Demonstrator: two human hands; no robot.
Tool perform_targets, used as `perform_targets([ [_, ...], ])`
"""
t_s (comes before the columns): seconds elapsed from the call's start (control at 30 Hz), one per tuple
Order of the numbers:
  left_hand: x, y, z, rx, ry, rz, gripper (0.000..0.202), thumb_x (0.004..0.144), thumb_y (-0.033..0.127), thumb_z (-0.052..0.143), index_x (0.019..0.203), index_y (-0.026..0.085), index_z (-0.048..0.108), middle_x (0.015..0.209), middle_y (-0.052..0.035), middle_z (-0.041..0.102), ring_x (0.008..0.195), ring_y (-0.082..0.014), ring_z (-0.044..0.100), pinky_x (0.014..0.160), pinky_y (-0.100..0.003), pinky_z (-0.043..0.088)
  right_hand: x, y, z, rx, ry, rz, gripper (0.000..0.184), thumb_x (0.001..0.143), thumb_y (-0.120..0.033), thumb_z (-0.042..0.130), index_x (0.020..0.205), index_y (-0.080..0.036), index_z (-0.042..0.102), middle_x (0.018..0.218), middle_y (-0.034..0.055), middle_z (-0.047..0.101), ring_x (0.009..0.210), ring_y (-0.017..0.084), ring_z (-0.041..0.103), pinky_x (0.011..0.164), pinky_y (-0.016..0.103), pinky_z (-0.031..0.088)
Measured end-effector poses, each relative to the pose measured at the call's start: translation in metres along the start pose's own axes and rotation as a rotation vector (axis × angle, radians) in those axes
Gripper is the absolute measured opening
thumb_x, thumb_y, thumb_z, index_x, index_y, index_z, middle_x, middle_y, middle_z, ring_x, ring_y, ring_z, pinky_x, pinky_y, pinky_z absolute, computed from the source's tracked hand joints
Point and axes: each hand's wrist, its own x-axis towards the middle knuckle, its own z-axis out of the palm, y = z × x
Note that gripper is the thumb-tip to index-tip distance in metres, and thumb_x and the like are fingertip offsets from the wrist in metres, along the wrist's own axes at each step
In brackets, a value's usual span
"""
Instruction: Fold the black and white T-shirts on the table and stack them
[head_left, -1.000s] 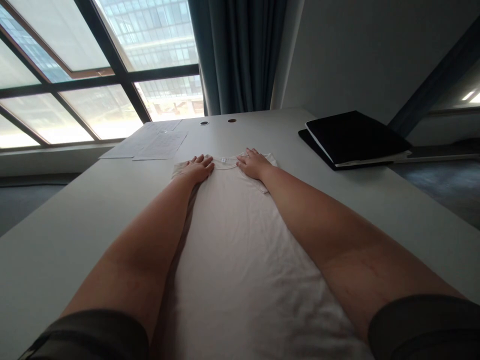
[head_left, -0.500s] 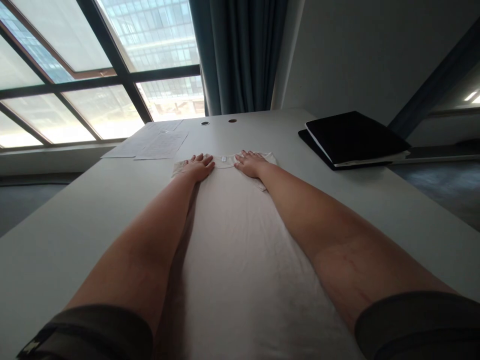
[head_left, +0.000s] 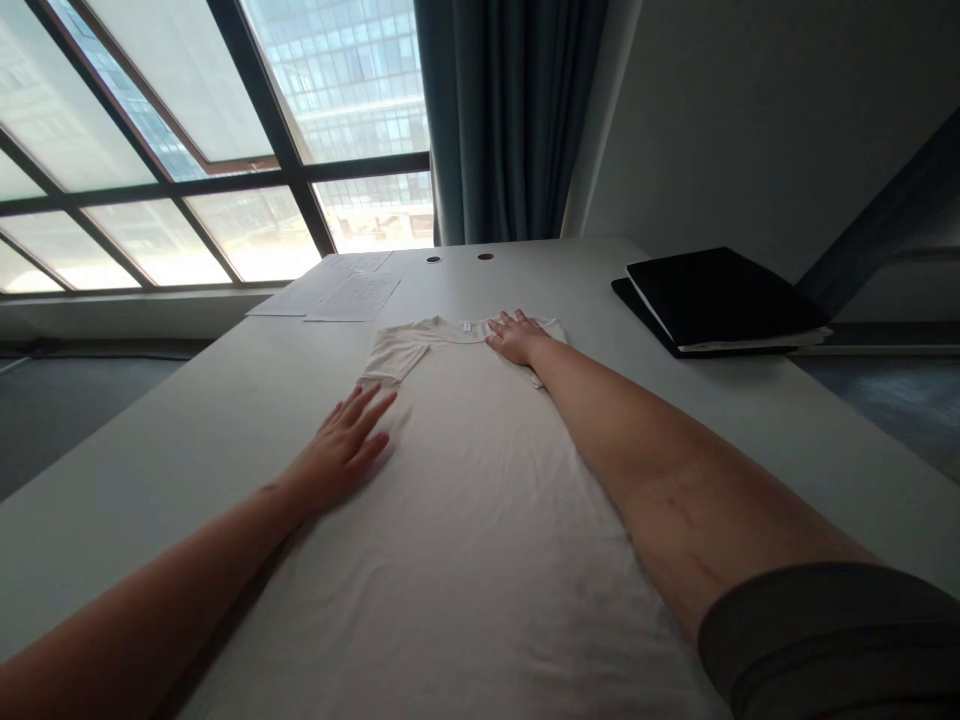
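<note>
A white T-shirt lies spread on the table, its collar at the far end and its body reaching toward me. My right hand rests flat with fingers spread on the shirt's right shoulder beside the collar, and it covers part of that sleeve. Over the left edge of the shirt, just below the left sleeve, is my left hand, fingers apart and holding nothing. Whether its palm touches the cloth I cannot tell. A small label shows inside the collar.
The shirt lies on a white table. Black folders with papers inside are at the right edge. Sheets of paper lie at the back left. Two round cable holes sit near the far edge, before a dark blue curtain and windows.
My left hand has come off the left shoulder and moved back toward me along the shirt's left edge, uncovering the left sleeve. My right hand stays on the right shoulder. The view has shifted slightly.
</note>
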Motion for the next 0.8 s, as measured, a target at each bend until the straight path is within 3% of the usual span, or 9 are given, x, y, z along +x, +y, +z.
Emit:
perform_targets([
  [0.07,-0.074,-0.011,0.001,-0.005,-0.100,0.019,0.059,0.103,0.057,0.036,0.161,0.049,0.040,0.172,0.0081,0.031,0.161,-0.0296,0.025,0.130,-0.054,0.027,0.000,0.000,0.000,-0.019,-0.014,0.012,0.073,0.105,-0.060,0.025,0.171,-0.027,0.023,0.178,0.0086,0.011,0.163,0.038,0.007,0.129,0.057,0.013],
  [0.13,-0.137,-0.020,0.004,-0.008,-0.092,-0.063,0.062,0.098,0.060,0.043,0.160,0.055,0.038,0.169,0.0100,0.035,0.160,-0.0303,0.028,0.130,-0.056,0.028,0.001,-0.001,-0.002,-0.050,-0.033,0.037,0.073,0.105,-0.059,0.026,0.170,-0.026,0.024,0.178,0.0093,0.012,0.163,0.038,0.005,0.128,0.060,0.012],
  [0.2,-0.183,-0.022,0.007,-0.009,-0.043,-0.166,0.068,0.093,0.063,0.047,0.160,0.055,0.037,0.167,0.0097,0.038,0.158,-0.0315,0.033,0.128,-0.057,0.032,0.003,-0.008,-0.007,-0.094,-0.017,0.047,0.071,0.105,-0.052,0.033,0.169,-0.023,0.028,0.178,0.0124,0.013,0.163,0.038,0.005,0.128,0.060,0.012],
  [0.27,-0.211,-0.015,0.010,-0.016,0.027,-0.291,0.070,0.090,0.067,0.047,0.158,0.052,0.045,0.166,0.0068,0.042,0.155,-0.0335,0.039,0.125,-0.058,0.036,0.004,-0.025,-0.012,-0.131,0.061,0.014,0.070,0.101,-0.040,0.042,0.167,-0.017,0.035,0.176,0.0163,0.018,0.163,0.036,0.011,0.129,0.055,0.015],
  [0.33,-0.223,-0.001,0.009,-0.047,0.061,-0.396,0.062,0.087,0.071,0.048,0.143,0.048,0.064,0.162,0.0029,0.049,0.149,-0.0352,0.046,0.122,-0.058,0.041,0.005,-0.055,-0.017,-0.131,0.160,-0.049,0.064,0.098,-0.032,0.048,0.159,-0.014,0.049,0.170,0.0185,0.033,0.158,0.035,0.026,0.127,0.049,0.026],
  [0.4,-0.225,0.017,0.003,-0.115,0.053,-0.459,0.046,0.084,0.071,0.052,0.113,0.044,0.076,0.154,-0.0016,0.057,0.141,-0.0362,0.054,0.117,-0.057,0.045,0.007,-0.095,-0.019,-0.095,0.214,-0.114,0.054,0.097,-0.032,0.049,0.146,-0.016,0.065,0.159,0.0192,0.048,0.148,0.035,0.042,0.121,0.046,0.037],
  [0.5,-0.216,0.042,-0.011,-0.286,0.017,-0.476,0.031,0.083,0.065,0.056,0.080,0.036,0.068,0.136,-0.0075,0.068,0.124,-0.0346,0.064,0.107,-0.053,0.051,0.012,-0.163,-0.018,-0.034,0.183,-0.160,0.047,0.098,-0.035,0.047,0.135,-0.019,0.071,0.148,0.0186,0.058,0.137,0.033,0.053,0.115,0.042,0.043],
  [0.67,-0.215,0.064,-0.026,-0.377,-0.128,-0.668,0.026,0.086,0.059,0.050,0.085,0.033,0.054,0.087,-0.0078,0.070,0.085,-0.0299,0.069,0.080,-0.045,0.051,0.031,-0.244,-0.010,0.007,0.055,-0.148,0.054,0.101,-0.039,0.045,0.148,-0.016,0.058,0.141,0.0196,0.065,0.129,0.031,0.062,0.105,0.042,0.050],
  [0.8,-0.232,0.063,-0.022,-0.345,-0.269,-0.752,0.031,0.087,0.062,0.051,0.100,0.035,0.053,0.086,-0.0062,0.072,0.087,-0.0307,0.071,0.078,-0.042,0.047,0.047,-0.269,0.000,0.012,-0.024,-0.068,0.061,0.102,-0.041,0.046,0.158,-0.018,0.046,0.150,0.0243,0.058,0.135,0.036,0.059,0.102,0.052,0.051],
])
